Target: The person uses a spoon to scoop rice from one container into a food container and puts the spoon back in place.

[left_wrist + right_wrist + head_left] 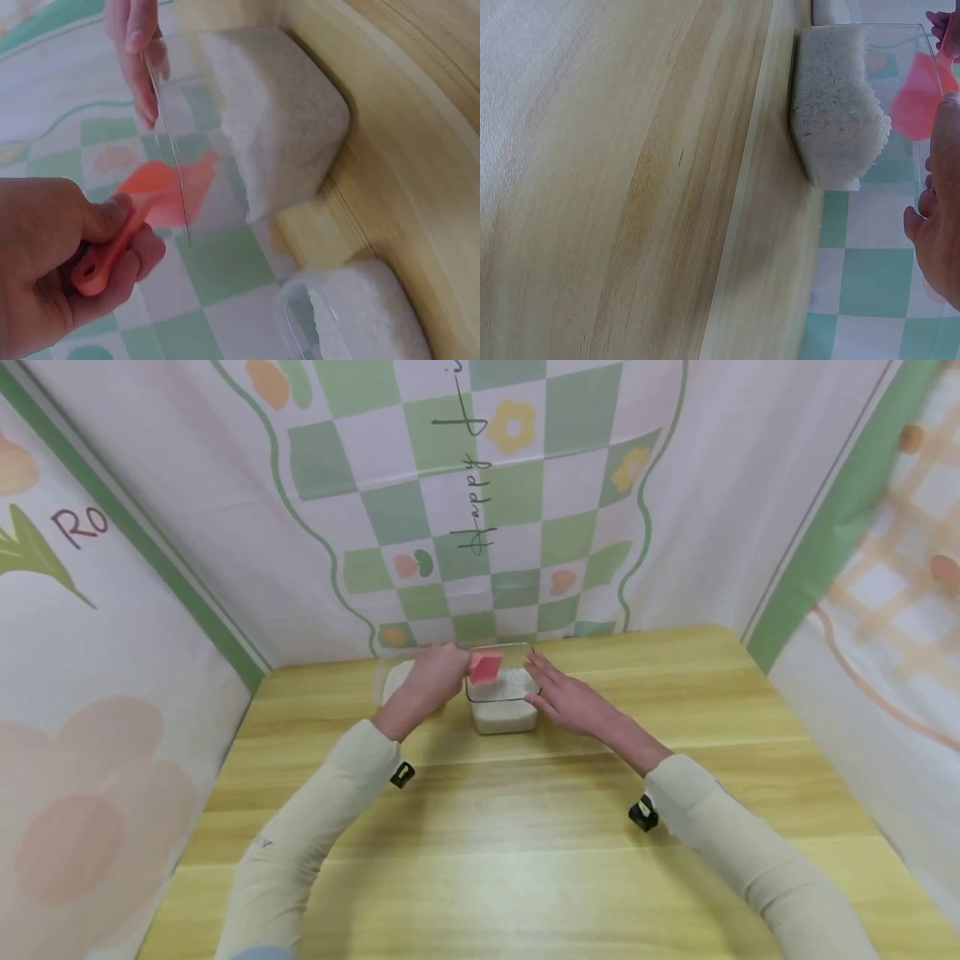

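Note:
My left hand (433, 677) grips the handle of a red plastic scoop (486, 667). The scoop's blade is inside the upper part of a clear container (504, 724), above the white rice (836, 109) that fills its lower part. In the right wrist view the rice surface is uneven, heaped in the middle. My right hand (573, 700) touches the container's right rim with fingers extended. A second, smaller clear container (367, 311) with rice in it stands to the left, partly hidden behind my left hand in the head view.
Both containers stand on a light wooden table (510, 852), close to its far edge. Behind it hangs a printed cloth (570, 527) with green and white checks, and more printed cloth lines both sides. A black wrist camera (642, 813) sits below the right sleeve.

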The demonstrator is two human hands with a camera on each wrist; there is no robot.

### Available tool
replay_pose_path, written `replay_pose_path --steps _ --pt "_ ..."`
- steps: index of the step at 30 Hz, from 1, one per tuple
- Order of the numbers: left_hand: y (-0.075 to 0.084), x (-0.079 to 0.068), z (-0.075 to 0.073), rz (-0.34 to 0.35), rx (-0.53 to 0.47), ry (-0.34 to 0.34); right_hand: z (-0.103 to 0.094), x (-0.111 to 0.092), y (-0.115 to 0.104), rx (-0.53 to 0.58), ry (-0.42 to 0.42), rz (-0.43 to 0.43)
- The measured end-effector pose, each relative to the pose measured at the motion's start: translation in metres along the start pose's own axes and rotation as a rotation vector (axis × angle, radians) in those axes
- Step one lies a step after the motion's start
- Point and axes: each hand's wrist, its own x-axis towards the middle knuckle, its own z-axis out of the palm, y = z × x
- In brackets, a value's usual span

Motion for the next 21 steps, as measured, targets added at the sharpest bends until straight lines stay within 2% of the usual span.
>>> replay_pose_path --steps 5,10,14,18,21 --pt "0.015 0.012 0.009 0.027 0.145 0.021 0.0 -0.001 -0.001 0.004 -0.003 0.006" --pt "0.029 0.021 0.014 -0.014 0.136 -0.06 0.001 0.0 -0.002 0.012 -0.001 0.003" --pt "0.032 0.027 0.012 0.004 0.165 -0.137 0.001 0.001 -0.003 0.007 0.004 0.002" --pt "0.033 0.034 0.01 0.045 0.095 -0.23 0.001 0.0 -0.002 -0.005 0.011 0.011" --pt "0.031 0.04 0.012 0.03 0.014 -0.298 0.002 0.0 -0.002 0.001 0.014 0.012"
